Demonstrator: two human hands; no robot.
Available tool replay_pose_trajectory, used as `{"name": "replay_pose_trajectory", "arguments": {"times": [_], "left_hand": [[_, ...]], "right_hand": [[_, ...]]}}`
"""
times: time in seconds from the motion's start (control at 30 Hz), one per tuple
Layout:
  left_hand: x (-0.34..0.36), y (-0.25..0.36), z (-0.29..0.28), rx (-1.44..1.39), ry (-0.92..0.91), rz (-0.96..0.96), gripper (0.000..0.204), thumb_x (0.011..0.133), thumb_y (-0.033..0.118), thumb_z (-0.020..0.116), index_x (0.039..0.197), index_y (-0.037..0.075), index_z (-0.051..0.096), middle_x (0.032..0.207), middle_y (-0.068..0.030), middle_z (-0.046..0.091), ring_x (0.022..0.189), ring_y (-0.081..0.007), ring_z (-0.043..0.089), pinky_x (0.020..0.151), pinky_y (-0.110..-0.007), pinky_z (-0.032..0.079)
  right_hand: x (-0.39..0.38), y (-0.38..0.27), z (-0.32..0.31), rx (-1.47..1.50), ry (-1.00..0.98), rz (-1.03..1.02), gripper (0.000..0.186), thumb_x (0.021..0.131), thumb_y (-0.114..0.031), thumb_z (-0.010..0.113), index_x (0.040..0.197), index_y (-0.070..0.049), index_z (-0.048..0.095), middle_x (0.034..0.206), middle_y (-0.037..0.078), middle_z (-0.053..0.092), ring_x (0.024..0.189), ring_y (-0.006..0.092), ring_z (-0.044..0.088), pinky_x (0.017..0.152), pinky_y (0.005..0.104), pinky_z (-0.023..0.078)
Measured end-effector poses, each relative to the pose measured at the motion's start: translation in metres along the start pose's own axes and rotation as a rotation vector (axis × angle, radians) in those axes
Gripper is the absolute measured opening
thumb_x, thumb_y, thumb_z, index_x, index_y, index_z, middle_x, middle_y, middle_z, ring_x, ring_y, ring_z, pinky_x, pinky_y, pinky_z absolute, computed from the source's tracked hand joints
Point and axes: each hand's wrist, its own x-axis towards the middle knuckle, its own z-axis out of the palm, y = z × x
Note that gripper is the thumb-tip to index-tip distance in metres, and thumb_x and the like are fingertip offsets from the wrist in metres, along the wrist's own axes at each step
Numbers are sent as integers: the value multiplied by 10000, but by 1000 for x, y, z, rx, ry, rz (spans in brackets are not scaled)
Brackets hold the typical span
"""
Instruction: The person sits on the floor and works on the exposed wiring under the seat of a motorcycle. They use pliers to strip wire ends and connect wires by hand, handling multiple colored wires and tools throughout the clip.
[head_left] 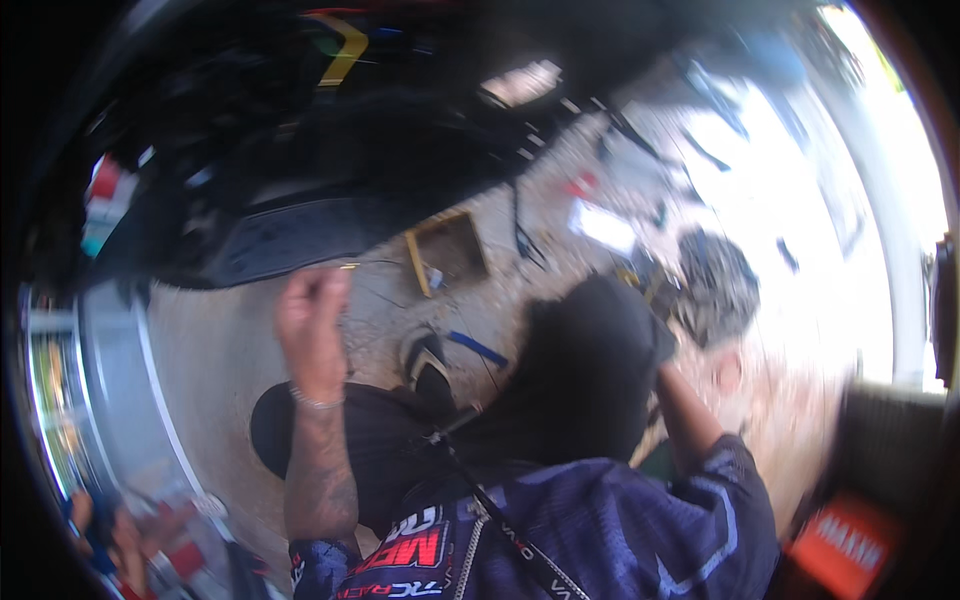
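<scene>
My left hand (313, 320) is raised beside a large dark machine body (290, 240), its fingers drawn together. A tiny yellowish piece (348, 266) shows at the fingertips; blur keeps me from making out its kind. A thin dark wire or cord (378, 262) trails close by on the right. Of my right arm only the forearm (690, 405) shows, passing behind my bent knee (600, 350), which hides the right hand. Below the left hand's level, near my shoe (428, 368), lies a blue strip-like tool (476, 348).
An open yellow-edged box (418, 262) sits on the floor beneath the machine. A crumpled grey cloth (718, 285), a white flat item (602, 226) and scattered dark tools lie to the right. An orange box (840, 545) stands lower right; another person's hands (130, 540) show lower left.
</scene>
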Motion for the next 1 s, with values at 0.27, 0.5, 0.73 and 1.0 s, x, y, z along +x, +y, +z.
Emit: {"name": "replay_pose_trajectory", "arguments": {"times": [0.27,0.5,0.73,1.0], "left_hand": [[2,-9,7,-77,-129,-22,75,1015,105,662,1028,32,651,885,-15,621,793,-80,532,757,-249,447],[-2,-9,20,-42,-182,-16,70,1022,115,661,1021,46,649,896,-12,635,805,-85,538,777,-259,445],[-7,-5,27,-24,-210,-14,77,1022,120,660,1025,44,643,903,-19,639,804,-91,541,774,-253,447],[-17,3,45,-89,-242,-11,92,1002,94,662,1057,22,644,925,-36,645,830,-94,576,765,-254,467]], "right_hand": [[-119,121,151,-31,246,440,512,918,-278,687,1221,46,430,1205,360,600,1145,513,618,965,567,509],[-128,89,134,-240,111,610,639,867,-215,704,1363,44,398,1337,311,560,1283,473,562,1040,540,513],[-104,87,130,-387,63,608,458,960,-213,547,1360,-5,461,1318,267,592,1255,440,597,1002,555,520],[-76,118,127,-269,-82,398,717,835,-370,738,1375,31,489,1218,264,674,1113,407,694,937,486,569]]}}
